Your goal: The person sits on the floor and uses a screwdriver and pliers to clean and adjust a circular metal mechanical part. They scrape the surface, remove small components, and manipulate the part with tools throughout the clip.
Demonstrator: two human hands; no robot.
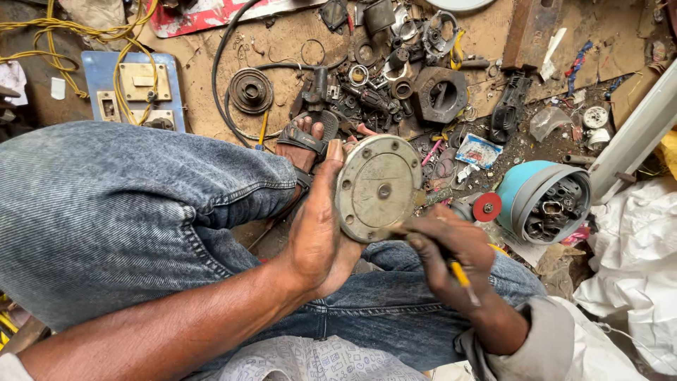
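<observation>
Left hand: your left hand (319, 233) is wrapped around the left edge of the round grey metal cover (379, 188), thumb lying up along its rim, holding it on edge.
Right hand: your right hand (451, 257) is clenched on a yellow-handled screwdriver (460, 274), its tip set against the lower right rim of the cover.
Cover: it sits above your lap, between both hands, flat face toward you, with small holes around the edge and one in the middle.
Legs: your denim-clad knee (134, 204) fills the left; a sandalled foot (305, 141) rests on the floor just beyond the cover.
Packages: a small blue-and-white printed packet (479, 150) lies flat on the floor to the far right of the cover.
Near right: a teal motor housing (543, 200) lies on its side, open end showing; a red disc (486, 207) stands just left of it.
Far floor: scattered dark metal parts, a black cable (220, 77), and a blue switch board (134, 88) with yellow wires at far left.
</observation>
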